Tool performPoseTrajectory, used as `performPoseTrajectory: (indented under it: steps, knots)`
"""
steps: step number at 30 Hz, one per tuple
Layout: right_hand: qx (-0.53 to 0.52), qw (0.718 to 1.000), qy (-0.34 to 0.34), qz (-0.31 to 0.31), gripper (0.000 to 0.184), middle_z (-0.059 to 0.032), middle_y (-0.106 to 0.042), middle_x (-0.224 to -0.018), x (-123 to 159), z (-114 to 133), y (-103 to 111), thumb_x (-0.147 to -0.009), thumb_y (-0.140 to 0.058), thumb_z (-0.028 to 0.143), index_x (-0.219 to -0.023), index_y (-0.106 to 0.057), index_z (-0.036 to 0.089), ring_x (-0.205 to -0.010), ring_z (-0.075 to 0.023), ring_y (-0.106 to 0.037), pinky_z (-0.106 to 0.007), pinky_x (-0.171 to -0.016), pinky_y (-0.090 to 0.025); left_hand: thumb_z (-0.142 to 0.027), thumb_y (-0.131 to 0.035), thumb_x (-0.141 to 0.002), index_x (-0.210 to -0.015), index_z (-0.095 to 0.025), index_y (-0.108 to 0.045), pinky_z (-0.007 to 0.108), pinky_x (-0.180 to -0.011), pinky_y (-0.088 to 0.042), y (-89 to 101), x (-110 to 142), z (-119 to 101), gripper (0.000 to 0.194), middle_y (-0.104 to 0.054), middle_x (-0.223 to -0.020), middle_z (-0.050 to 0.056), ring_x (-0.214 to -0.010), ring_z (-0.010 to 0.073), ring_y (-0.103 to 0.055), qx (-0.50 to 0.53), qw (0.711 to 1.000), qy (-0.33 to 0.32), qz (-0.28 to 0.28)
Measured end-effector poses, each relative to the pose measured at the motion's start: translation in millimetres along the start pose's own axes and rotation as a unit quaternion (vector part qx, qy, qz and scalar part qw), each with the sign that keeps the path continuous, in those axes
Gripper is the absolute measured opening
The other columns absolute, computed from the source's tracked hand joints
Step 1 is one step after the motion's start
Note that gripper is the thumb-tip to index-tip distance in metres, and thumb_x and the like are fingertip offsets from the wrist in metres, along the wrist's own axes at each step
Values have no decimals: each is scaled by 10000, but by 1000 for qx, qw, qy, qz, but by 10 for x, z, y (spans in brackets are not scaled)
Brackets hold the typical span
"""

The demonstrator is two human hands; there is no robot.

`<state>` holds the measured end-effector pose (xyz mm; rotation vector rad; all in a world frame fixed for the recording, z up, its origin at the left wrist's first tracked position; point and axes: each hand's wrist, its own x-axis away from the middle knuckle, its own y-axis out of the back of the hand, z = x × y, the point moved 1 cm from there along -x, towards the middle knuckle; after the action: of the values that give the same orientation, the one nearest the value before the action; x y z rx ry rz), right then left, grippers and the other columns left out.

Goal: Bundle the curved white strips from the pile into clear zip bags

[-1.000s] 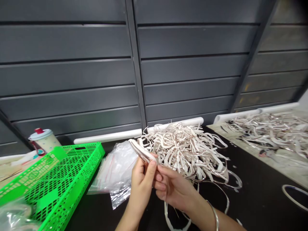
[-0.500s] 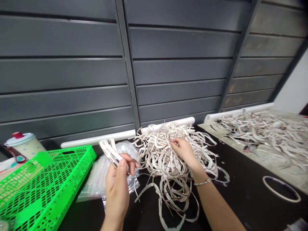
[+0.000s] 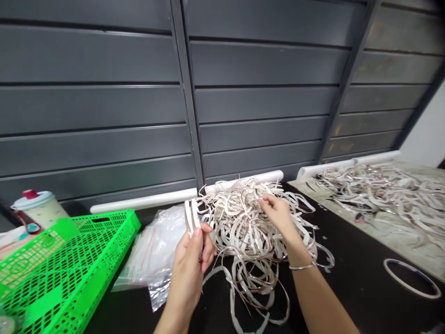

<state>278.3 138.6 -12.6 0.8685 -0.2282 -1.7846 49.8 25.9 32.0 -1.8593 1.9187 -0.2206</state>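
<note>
My left hand [image 3: 191, 260] is closed around a small stack of curved white strips [image 3: 192, 215], held upright above the black table [image 3: 354, 283]. My right hand [image 3: 276, 214] reaches into a tangled pile of the same white strips [image 3: 250, 222] at the table's middle, fingers pinched on one strip in the heap. A thin bangle sits on my right wrist. Loose strips trail from the pile toward the front edge.
A green perforated plastic basket [image 3: 66, 260] stands at the left, with a lidded cup [image 3: 38, 208] behind it. Clear zip bags [image 3: 156, 250] lie between basket and pile. A second heap of strips [image 3: 382, 190] covers a pale board at the right; a white ring [image 3: 410, 278] lies near it.
My right hand left the stack, reached into the pile and pinched a strip. My left hand turned the stack more upright and shifted right toward the pile.
</note>
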Motion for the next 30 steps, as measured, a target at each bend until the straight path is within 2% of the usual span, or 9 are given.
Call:
performPoseTrajectory:
  steps: [2,5,9,13,19,22,24,27,30]
  knots:
    - [-116,992,9,-46,286,-22,-567,-650,43,100,112,-840,-458,405,-839,-590,152,-575,-152,-501,-255,-554,-388,-439,-533,-849,-840,-166,-572,177,-490,-303,-9,6,5,276,-345,-462,-93,-393,26,-237,4,1000,6,4]
    - [-340,937,17,-83,225,20,-532,-593,137,271,180,-773,-601,400,-792,-574,178,-529,-121,-473,-241,-532,-390,-425,-552,-842,-831,-160,-574,177,-525,-346,-20,0,30,266,-348,-468,-98,-387,16,-246,32,999,26,1]
    - [-483,874,38,-30,208,15,-601,-643,271,440,98,-723,-703,376,-801,-608,209,-603,-128,-558,-265,-621,-472,-377,-597,-817,-845,-155,-572,208,-593,-415,-19,-46,97,226,-402,-511,-96,-384,9,-275,108,990,90,-9]
    - [-504,858,93,44,165,8,-637,-644,352,478,29,-717,-738,349,-796,-663,225,-609,-135,-594,-274,-623,-501,-350,-629,-785,-833,-149,-570,221,-586,-426,2,-111,145,215,-422,-542,-95,-374,5,-253,165,975,150,-14]
    - [-367,864,206,278,97,16,-588,-581,374,530,227,-812,-645,276,-825,-708,203,-480,-89,-490,-200,-430,-379,-389,-590,-808,-885,-180,-559,172,-552,-368,150,-146,40,226,-491,-633,-69,-449,29,-361,31,991,-27,-126]
    - [-280,841,241,396,97,2,-637,-637,447,637,252,-800,-655,260,-812,-707,178,-554,-99,-558,-216,-528,-441,-431,-550,-828,-946,-178,-551,189,-538,-353,158,-110,25,279,-539,-634,-36,-527,78,-440,-102,994,-18,-20]
    - [-247,841,237,419,84,-9,-668,-678,513,721,208,-762,-691,246,-786,-695,166,-615,-114,-603,-226,-586,-468,-448,-511,-847,-910,-166,-561,216,-560,-370,122,-74,64,293,-554,-636,-15,-561,107,-470,-183,979,30,89]
    - [-242,865,178,401,88,-9,-676,-689,600,811,117,-741,-702,237,-750,-655,163,-640,-128,-625,-224,-584,-473,-465,-475,-860,-796,-160,-581,246,-618,-389,55,-30,141,329,-579,-694,18,-647,144,-509,-276,944,41,175]
    - [-246,906,101,328,131,42,-585,-583,635,826,69,-712,-713,198,-720,-584,176,-512,-93,-538,-194,-480,-405,-473,-432,-880,-874,-154,-588,268,-667,-402,4,-16,199,355,-602,-670,27,-649,161,-544,-257,940,55,218]
